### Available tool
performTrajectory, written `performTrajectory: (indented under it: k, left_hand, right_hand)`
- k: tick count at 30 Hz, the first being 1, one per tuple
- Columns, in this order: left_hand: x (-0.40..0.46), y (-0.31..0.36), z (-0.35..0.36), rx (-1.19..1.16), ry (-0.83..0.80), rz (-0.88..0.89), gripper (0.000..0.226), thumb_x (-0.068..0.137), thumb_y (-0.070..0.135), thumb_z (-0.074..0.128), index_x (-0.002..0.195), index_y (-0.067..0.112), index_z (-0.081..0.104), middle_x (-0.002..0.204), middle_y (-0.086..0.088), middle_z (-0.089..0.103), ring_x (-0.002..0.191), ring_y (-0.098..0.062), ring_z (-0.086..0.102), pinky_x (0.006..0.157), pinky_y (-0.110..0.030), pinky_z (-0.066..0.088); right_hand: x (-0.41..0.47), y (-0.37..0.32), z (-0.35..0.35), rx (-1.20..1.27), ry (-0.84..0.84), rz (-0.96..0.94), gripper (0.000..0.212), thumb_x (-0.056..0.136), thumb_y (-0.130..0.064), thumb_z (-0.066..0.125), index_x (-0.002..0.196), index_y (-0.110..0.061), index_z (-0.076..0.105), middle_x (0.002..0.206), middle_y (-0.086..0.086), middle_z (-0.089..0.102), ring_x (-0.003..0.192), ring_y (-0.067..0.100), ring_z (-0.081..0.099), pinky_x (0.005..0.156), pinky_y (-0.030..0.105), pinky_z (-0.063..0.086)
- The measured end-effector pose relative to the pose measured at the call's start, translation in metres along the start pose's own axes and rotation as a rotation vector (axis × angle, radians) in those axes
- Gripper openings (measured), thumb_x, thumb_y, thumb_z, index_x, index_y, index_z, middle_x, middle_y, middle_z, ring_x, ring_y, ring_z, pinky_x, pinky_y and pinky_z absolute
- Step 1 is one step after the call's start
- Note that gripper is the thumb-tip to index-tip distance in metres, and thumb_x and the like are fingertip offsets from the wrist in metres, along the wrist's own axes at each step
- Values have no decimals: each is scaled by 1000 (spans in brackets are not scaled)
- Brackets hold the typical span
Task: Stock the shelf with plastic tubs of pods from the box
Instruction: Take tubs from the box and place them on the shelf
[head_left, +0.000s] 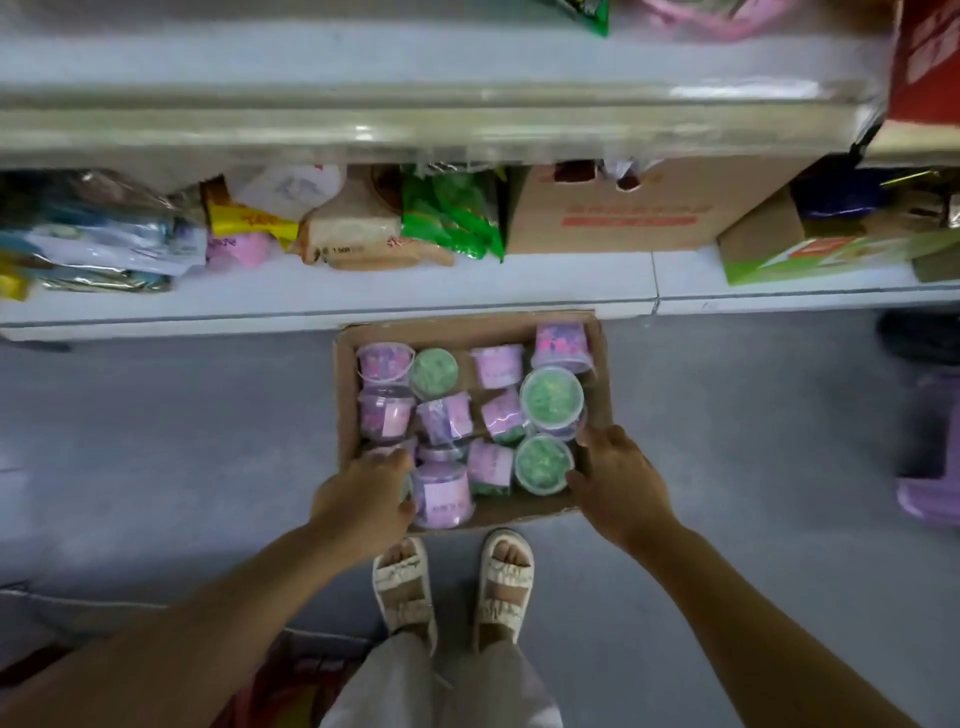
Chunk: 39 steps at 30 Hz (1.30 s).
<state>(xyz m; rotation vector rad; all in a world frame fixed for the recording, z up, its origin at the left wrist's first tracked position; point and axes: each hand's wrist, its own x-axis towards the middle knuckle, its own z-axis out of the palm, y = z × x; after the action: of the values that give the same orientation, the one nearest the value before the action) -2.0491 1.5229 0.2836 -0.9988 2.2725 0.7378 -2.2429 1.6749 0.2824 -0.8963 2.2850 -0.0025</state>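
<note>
- A shallow brown cardboard box (470, 325) sits on the grey floor (182, 426), its far edge against the front of the lowest white shelf (363, 291)
- The box holds a jumble of small clear plastic tubs of pods: most carry purple labels and lie on their sides, such as the purple-labelled tub (445, 496) at the near edge; three green-filled tubs show their round lids, among them the large one (551, 397) on the right side and another (543, 464) just nearer the person
- The left hand (366, 496) reaches down at the box's near left corner, fingers curled against the side of the purple-labelled tub at the near edge; whether it truly grips the tub cannot be told
- The right hand (618, 480) is at the box's near right edge, fingers curled beside the nearer green-filled tub and touching it or the box wall; which one cannot be told
- On the lowest shelf lie green plastic packets (452, 213), a tan paper-wrapped pack (358, 234), a yellow packet (249, 221), silvery bags (104, 239) and a closed brown carton (649, 208)
- The person's feet in cream strappy sandals (452, 582) stand just behind the box, pale trousers above them
- A purple object (935, 452), blurred, lies on the floor at the far right
</note>
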Motion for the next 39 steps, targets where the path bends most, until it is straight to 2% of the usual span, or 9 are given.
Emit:
performTrajectory:
  k: [4, 9, 13, 18, 21, 24, 28, 33, 39]
  left_hand:
    - [46, -11, 69, 69, -43, -33, 43, 85, 32, 56, 123, 18, 45, 131, -4, 51, 117, -26, 52, 85, -34, 47]
    - [93, -23, 150, 106, -36, 39, 55, 81, 36, 64, 128, 21, 42, 128, -2, 54, 115, -22, 51, 91, -37, 46]
    - [122, -30, 198, 195, -65, 126, 74, 80, 31, 67, 143, 26, 28, 146, -3, 32, 131, -26, 34, 101, -40, 36]
    - [147, -40, 243, 268, -85, 179, 77, 82, 34, 64, 147, 29, 23, 155, -4, 15, 139, -30, 19, 107, -44, 28]
    - [158, -38, 258, 324, -42, 219, 82, 72, 41, 70, 143, 23, 34, 151, -9, 27, 132, -34, 34, 99, -50, 36]
    - [169, -36, 264, 356, 47, 257, 77, 61, 48, 70, 128, 18, 49, 138, -15, 44, 115, -37, 51, 84, -52, 46]
    - [173, -32, 259, 398, -13, 202, 96, 67, 46, 72, 144, 18, 22, 148, -15, 15, 132, -35, 26, 93, -49, 41]
    - [172, -21, 250, 466, -96, 187, 112, 63, 45, 76, 146, 13, 8, 148, -18, 9, 132, -38, 23, 93, -50, 42]
    - [164, -41, 239, 333, 108, 229, 80, 66, 42, 61, 137, 24, 28, 148, -15, 17, 133, -35, 25, 75, -39, 48]
  right_hand:
    - [33, 24, 56, -3, -28, -65, 35, 90, -25, 52, 125, -18, 51, 124, 6, 58, 109, 25, 58, 87, 34, 48]
    - [73, 43, 130, 39, -120, -70, 45, 91, -25, 54, 133, -13, 41, 134, 8, 48, 120, 22, 50, 91, 30, 45]
    - [107, 59, 184, 44, -165, -83, 51, 90, -24, 55, 136, -11, 35, 135, 12, 45, 123, 26, 46, 95, 36, 44]
    - [139, 73, 232, 52, -175, -74, 57, 86, -23, 61, 134, -11, 34, 132, 15, 44, 120, 30, 46, 94, 37, 42]
    - [150, 75, 253, 61, -139, -57, 57, 84, -20, 64, 133, -9, 35, 130, 17, 41, 119, 33, 45, 91, 42, 43]
    - [155, 77, 267, 71, -116, -35, 57, 83, -17, 64, 131, -7, 36, 129, 19, 41, 117, 35, 46, 90, 43, 44]
    - [154, 80, 278, 102, -114, -18, 60, 83, -15, 64, 134, -6, 34, 130, 19, 40, 118, 37, 46, 92, 45, 45]
    - [151, 79, 280, 149, -111, 5, 61, 83, -15, 64, 135, -8, 33, 129, 19, 41, 118, 37, 45, 91, 45, 44]
    - [155, 64, 283, 188, -43, 4, 66, 81, -13, 64, 138, -11, 31, 130, 19, 35, 108, 39, 51, 84, 42, 47]
